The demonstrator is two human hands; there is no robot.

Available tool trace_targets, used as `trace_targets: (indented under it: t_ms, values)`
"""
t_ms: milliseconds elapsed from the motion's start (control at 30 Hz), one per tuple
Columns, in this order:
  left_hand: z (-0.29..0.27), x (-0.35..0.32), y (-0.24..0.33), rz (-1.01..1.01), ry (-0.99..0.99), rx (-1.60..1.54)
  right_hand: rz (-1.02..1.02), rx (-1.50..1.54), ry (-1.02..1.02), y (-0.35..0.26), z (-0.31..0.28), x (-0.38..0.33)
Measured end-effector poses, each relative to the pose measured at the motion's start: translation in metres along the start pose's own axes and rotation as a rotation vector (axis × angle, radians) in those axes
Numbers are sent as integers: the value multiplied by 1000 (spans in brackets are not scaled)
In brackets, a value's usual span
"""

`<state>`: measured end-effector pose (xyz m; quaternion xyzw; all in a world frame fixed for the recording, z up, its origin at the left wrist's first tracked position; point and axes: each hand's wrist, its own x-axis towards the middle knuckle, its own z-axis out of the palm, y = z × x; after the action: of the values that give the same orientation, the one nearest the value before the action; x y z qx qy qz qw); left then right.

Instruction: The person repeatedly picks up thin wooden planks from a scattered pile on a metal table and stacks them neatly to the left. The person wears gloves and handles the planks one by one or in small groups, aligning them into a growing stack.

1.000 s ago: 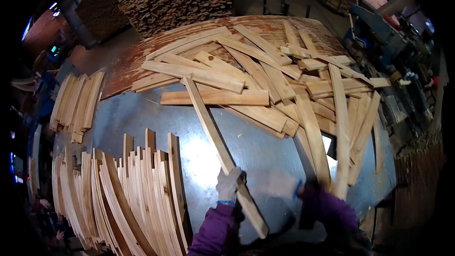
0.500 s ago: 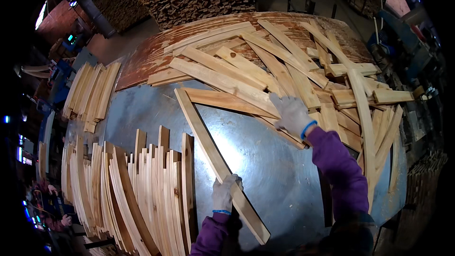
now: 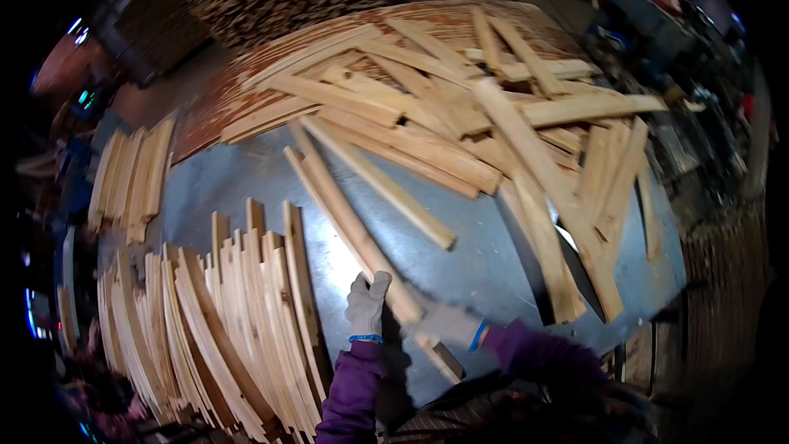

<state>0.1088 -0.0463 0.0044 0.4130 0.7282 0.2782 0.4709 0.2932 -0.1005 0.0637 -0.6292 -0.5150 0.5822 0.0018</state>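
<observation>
Long wooden slat (image 3: 345, 214): lies diagonally on the grey metal desk (image 3: 493, 263), near end at the desk's front edge, far end reaching toward the loose heap of slats (image 3: 460, 107) at the desk's rear. Left hand (image 3: 366, 304), gloved: fingers closed around the slat's near end. Right hand (image 3: 444, 329), gloved: laid on the same end just right of the left; how far it closes, cannot tell. Sorted row of slats (image 3: 222, 321): on edge, left of the held slat. Small stack (image 3: 131, 173): far left of desk. Step, as judged: positioning one slat with both hands; next move would call for swinging it level beside the sorted row.
</observation>
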Motion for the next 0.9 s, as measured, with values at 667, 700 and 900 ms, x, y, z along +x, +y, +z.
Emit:
trace_targets:
  t_ms: [667,700,900]
  values:
    - [-24,-21,4,-105,270,399,-252,-267,135,14,-65,104]
    - [-27,-20,-5,-82,254,299,-209,-93,26,14,-39,76]
    - [16,-35,32,-156,205,598,-497,-488,-49,38,-17,59]
